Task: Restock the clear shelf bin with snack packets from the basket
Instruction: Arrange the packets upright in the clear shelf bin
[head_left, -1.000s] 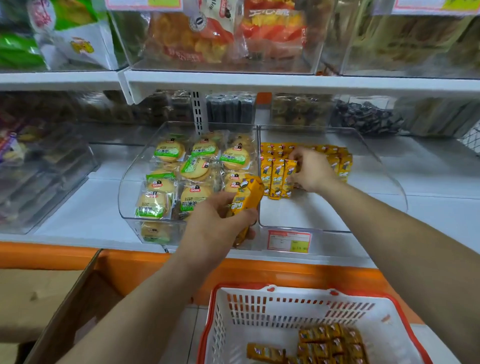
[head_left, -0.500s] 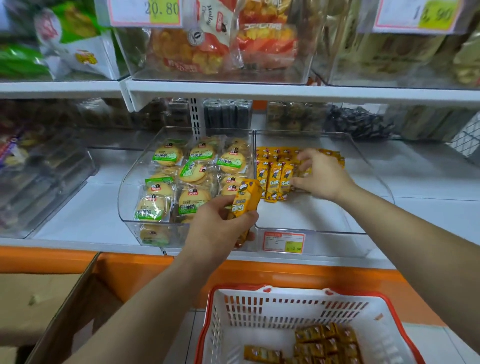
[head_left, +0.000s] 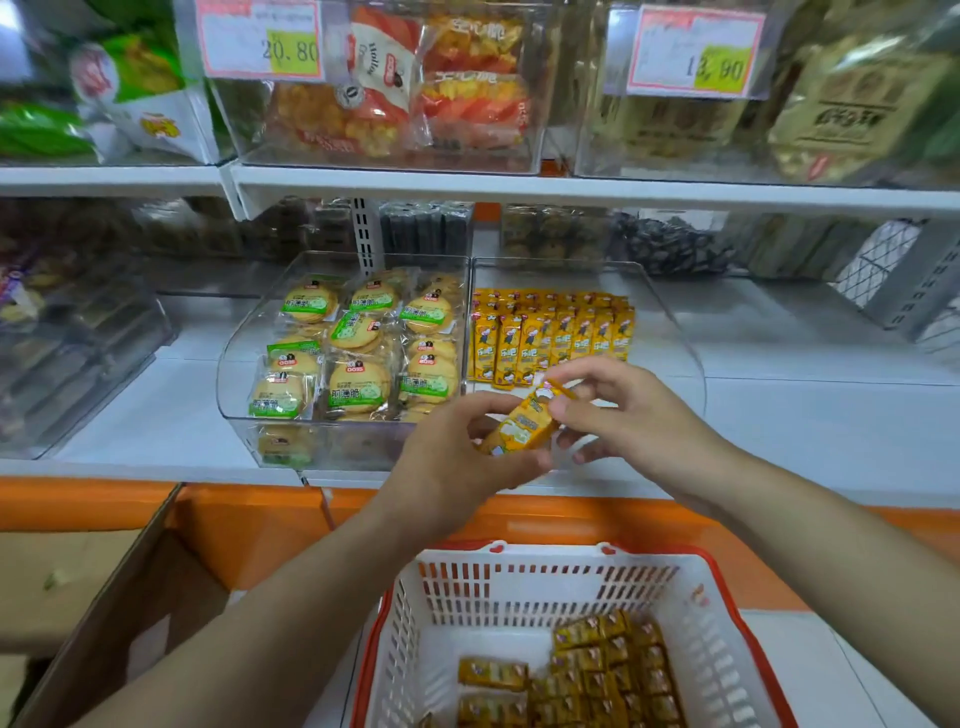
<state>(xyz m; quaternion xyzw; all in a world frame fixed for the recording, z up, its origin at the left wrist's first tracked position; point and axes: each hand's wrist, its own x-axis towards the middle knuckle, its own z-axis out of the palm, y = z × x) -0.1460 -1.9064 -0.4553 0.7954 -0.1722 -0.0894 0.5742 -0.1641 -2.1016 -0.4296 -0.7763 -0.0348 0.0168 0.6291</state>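
Note:
A clear shelf bin (head_left: 670, 332) on the middle shelf holds rows of yellow snack packets (head_left: 550, 332) at its back. In front of the bin, my left hand (head_left: 457, 467) grips a small stack of yellow packets (head_left: 519, 428). My right hand (head_left: 623, 415) meets it from the right and pinches the top end of that stack. Below, a white basket with a red rim (head_left: 727, 613) holds several more yellow packets (head_left: 602, 670) on its floor.
A second clear bin (head_left: 234, 384) to the left holds round biscuit packs. Upper shelf bins carry price tags. An open cardboard box (head_left: 130, 597) stands at the lower left, beside the orange shelf base (head_left: 249, 525).
My right hand has left the packets in the bin and come back to the stack in my left hand. The left hand moved right. The view tilted up slightly.

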